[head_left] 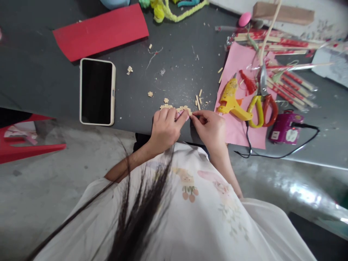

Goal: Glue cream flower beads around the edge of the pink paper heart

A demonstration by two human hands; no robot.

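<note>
At the table's front edge, my left hand (166, 127) is closed with curled fingers over a small pink piece covered with pale flower-shaped clusters (184, 109). My right hand (210, 126) pinches thumb and forefinger at that piece's right end; whatever is between those fingertips is too small to make out. Short cut wooden sticks (198, 101) lie just beyond my right hand. Loose pale flower-shaped clusters (150, 94) are scattered beyond my left hand. To the right, a yellow glue gun (230, 98) and scissors with yellow and red handles (262, 105) rest on pink paper (244, 136).
A phone (96, 92) and a red sheet (103, 32) lie at left. Bundles of wrapped red-and-white sticks (290, 87) fill the far right. A purple box (286, 127) with a black cable (288, 156) stands near the right front edge. Yellow braided yarn (176, 16) lies at the back.
</note>
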